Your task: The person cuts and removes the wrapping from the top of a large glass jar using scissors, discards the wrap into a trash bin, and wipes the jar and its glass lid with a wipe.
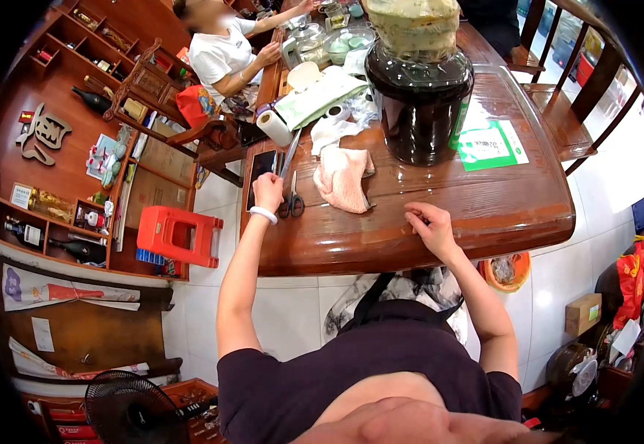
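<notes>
My left hand rests at the table's left edge, over the lower end of a dark phone. Its fingers are bent together and their tips are hard to see. Beside it lie black-handled scissors and a long, narrow metallic object. My right hand is above the table's near edge, fingers loosely curled and apart, with nothing visible in them. Between the hands lies a crumpled pink cloth. Farther back stands a large dark jar with a wrapped bundle on top, beside a green-and-white sheet.
A paper roll, a white-green packet and glass bowls sit farther back on the table. Another person sits at the far left. A red stool and an orange bin stand on the floor.
</notes>
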Demonstrator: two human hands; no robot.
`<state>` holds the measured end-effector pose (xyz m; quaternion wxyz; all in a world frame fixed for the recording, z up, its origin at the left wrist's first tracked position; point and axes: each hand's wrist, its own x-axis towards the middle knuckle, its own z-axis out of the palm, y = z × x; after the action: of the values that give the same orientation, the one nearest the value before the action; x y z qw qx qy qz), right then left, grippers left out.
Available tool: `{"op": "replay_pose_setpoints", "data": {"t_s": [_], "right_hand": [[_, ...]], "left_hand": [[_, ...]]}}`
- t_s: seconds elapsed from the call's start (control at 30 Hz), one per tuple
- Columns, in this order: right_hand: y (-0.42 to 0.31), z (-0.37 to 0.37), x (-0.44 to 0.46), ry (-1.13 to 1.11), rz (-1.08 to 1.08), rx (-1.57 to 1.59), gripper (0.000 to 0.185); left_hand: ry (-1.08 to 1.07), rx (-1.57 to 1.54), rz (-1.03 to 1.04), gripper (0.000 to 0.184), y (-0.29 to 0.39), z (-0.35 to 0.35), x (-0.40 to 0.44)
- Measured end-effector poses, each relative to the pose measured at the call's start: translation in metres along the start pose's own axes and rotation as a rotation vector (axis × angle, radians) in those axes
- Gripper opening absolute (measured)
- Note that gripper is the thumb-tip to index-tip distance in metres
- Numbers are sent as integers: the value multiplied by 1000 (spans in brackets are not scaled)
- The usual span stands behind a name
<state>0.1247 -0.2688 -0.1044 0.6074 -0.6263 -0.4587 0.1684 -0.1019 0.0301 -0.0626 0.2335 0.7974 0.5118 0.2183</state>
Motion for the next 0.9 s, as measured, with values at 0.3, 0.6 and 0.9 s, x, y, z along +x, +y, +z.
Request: {"op": "replay_pose_setpoints", "data": {"t_s": [0.3, 0.6, 0.9], "right_hand": [[-5, -1, -3, -5, 19, 30, 16], [-2, -2, -3, 4, -3, -10, 17], [-48, 20, 21, -71, -93, 58, 16]], "left_hand": [[27, 423, 208, 27, 35, -4, -34], [-160, 471, 97, 31, 32, 14, -17], [-30, -155, 267, 19, 83, -17, -52]]}}
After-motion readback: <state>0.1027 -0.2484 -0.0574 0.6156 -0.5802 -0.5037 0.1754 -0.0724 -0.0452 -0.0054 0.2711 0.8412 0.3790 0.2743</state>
